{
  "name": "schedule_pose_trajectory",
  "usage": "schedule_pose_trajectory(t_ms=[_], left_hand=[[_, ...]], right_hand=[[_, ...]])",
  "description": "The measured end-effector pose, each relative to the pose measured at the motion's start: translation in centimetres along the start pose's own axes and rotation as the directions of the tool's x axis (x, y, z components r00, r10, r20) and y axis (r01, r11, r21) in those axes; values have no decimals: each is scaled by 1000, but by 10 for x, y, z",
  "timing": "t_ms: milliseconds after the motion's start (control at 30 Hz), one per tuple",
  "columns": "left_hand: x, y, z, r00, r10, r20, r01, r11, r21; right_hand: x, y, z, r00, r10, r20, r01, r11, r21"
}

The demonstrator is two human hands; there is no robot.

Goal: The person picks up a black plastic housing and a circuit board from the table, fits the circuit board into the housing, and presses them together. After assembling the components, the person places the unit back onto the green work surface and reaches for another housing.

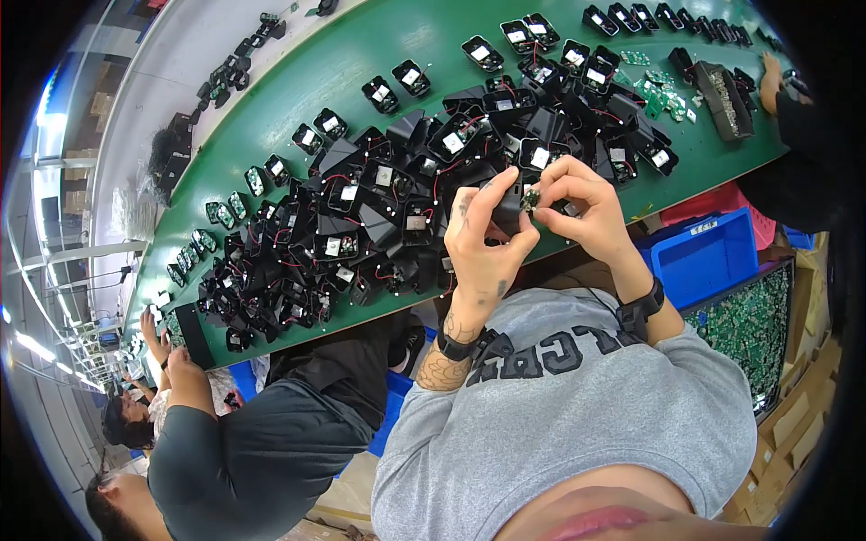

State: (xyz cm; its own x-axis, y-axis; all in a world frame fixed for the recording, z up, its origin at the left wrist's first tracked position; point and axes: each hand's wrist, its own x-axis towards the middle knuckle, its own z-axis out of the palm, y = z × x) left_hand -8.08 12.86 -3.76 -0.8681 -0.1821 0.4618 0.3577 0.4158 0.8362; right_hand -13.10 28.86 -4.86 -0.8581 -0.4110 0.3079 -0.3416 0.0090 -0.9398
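My left hand [480, 236] grips a black plastic housing [508, 209] just over the table's near edge. Thumb and fingers of my right hand [585, 206] pinch a small green circuit board [530, 198] at the housing's right side. Whether the board touches the housing or sits partly inside it, I cannot tell. Right behind my hands lies a large heap of black housings [383, 176], many with white blocks and red wires inside.
Small green boards [663, 95] lie loose on the green table [244, 117], beside a black bin [726, 113] of small parts. To my right are a blue bin [704, 252] and a crate of boards [744, 329]. Co-workers sit left [262, 451] and right.
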Motion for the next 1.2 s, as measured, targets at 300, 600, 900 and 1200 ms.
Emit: schedule_pose_trajectory(t_ms=[300,600,900,1200], left_hand=[[0,1,-2,999,-4,31,3,1000,26],[-1,0,2,1000,-10,9,10,1000,-4],[-4,-1,2,1000,-7,23,6,1000,21],[-4,-1,3,999,22,30,-23,999,47]], right_hand=[[3,-5,-2,999,-33,4,33,996,-81],[2,-7,-4,999,-37,10,37,996,-76],[2,-7,-5,999,11,49,-8,998,-57],[1,2,-5,982,181,61,-190,949,252]])
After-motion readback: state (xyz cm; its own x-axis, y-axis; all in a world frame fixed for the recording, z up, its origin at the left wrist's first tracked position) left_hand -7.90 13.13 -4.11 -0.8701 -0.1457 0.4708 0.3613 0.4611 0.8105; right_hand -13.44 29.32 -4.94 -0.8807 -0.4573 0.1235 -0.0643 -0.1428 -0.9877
